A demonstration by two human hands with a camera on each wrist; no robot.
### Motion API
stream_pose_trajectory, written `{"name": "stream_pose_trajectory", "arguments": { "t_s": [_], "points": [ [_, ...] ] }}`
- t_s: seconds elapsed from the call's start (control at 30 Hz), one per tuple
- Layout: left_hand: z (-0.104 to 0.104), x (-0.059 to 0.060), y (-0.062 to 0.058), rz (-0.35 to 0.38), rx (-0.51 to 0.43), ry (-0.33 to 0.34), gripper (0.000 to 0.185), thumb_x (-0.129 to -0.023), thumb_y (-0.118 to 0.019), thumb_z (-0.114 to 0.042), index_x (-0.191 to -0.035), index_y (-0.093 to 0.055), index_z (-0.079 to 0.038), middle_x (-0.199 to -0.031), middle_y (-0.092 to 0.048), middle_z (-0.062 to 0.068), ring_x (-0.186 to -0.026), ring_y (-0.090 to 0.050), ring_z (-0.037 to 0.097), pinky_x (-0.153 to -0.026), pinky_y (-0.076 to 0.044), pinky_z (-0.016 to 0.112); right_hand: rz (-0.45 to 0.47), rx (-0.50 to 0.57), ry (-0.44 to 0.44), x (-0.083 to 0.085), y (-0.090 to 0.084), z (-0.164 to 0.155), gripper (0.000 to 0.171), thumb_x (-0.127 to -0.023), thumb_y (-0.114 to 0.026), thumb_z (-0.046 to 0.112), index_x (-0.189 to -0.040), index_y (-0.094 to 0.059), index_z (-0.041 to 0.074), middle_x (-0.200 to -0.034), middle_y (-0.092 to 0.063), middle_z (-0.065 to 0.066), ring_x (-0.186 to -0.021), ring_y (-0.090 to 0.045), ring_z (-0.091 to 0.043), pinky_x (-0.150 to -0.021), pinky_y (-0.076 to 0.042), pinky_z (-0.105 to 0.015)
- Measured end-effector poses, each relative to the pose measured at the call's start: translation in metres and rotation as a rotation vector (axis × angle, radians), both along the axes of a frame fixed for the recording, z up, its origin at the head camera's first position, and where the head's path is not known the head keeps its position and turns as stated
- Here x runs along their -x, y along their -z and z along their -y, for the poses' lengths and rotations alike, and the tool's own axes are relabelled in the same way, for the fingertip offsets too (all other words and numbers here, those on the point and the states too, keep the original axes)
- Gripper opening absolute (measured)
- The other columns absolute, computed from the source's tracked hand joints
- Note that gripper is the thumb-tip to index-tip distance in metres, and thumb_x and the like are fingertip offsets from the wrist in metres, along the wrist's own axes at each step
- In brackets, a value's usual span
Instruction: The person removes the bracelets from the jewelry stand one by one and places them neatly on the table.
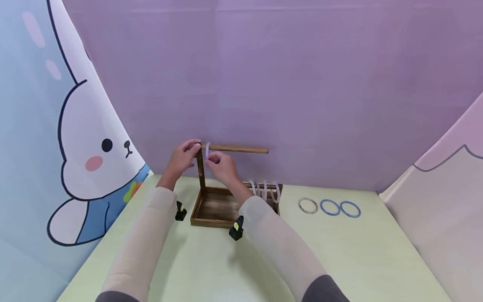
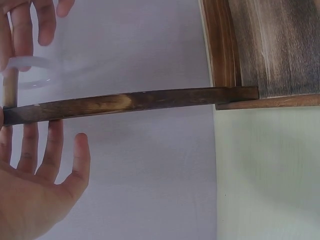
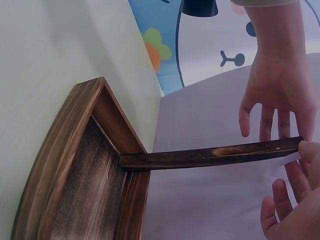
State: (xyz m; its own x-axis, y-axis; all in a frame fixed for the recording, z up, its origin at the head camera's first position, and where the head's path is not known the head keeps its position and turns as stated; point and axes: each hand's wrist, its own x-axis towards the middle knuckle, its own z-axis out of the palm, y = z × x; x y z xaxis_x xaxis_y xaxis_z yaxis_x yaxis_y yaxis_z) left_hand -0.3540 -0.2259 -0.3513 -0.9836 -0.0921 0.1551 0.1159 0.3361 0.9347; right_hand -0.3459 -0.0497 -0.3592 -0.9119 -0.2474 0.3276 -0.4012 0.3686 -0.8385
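Note:
A dark wooden stand has a tray base (image 1: 211, 221), an upright post (image 1: 201, 172) and a horizontal rod (image 1: 237, 149) on top. My left hand (image 1: 185, 154) lies against the post's top end; its fingers (image 2: 40, 150) are straight behind the post (image 2: 130, 102). Just right of it, at the rod's left end, my right hand (image 1: 222, 164) pinches a translucent white ring (image 2: 30, 70). The right wrist view shows the tray (image 3: 65, 165), the post (image 3: 210, 156) and both hands at the post's top.
Three pale rings (image 1: 265, 191) stand on edge at the tray's right side. On the green table (image 1: 377, 260) to the right lie a beige ring (image 1: 308, 206) and two blue rings (image 1: 330, 207) (image 1: 350, 209). Purple and cartoon backdrops (image 1: 302, 84) enclose the table.

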Motion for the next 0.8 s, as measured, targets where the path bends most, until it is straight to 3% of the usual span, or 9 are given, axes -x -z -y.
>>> {"name": "stream_pose_trajectory", "arguments": {
  "t_s": [0.33, 0.8],
  "points": [
    [0.0005, 0.0000, 0.0003, 0.021, 0.011, -0.005, 0.051, -0.104, -0.052, -0.052, -0.146, -0.054, -0.024, -0.140, -0.058, 0.011, -0.129, -0.058, 0.033, -0.102, -0.052, 0.059, -0.020, -0.017, 0.037, 0.0010, -0.0004, 0.0013, 0.020, -0.094, -0.074, 0.021, -0.112, -0.077, 0.013, -0.099, -0.078, -0.004, -0.091, -0.070, -0.017, -0.076, -0.055, -0.025],
    [0.0023, -0.0029, -0.0024, 0.010, 0.018, -0.010, 0.050, -0.104, -0.051, -0.051, -0.146, -0.054, -0.024, -0.141, -0.057, 0.011, -0.128, -0.059, 0.033, -0.096, -0.055, 0.052, -0.021, -0.010, 0.045, -0.0010, -0.0035, -0.0001, 0.024, -0.095, -0.074, 0.022, -0.117, -0.076, 0.013, -0.100, -0.078, -0.002, -0.092, -0.069, -0.016, -0.076, -0.055, -0.027]
  ]
}}
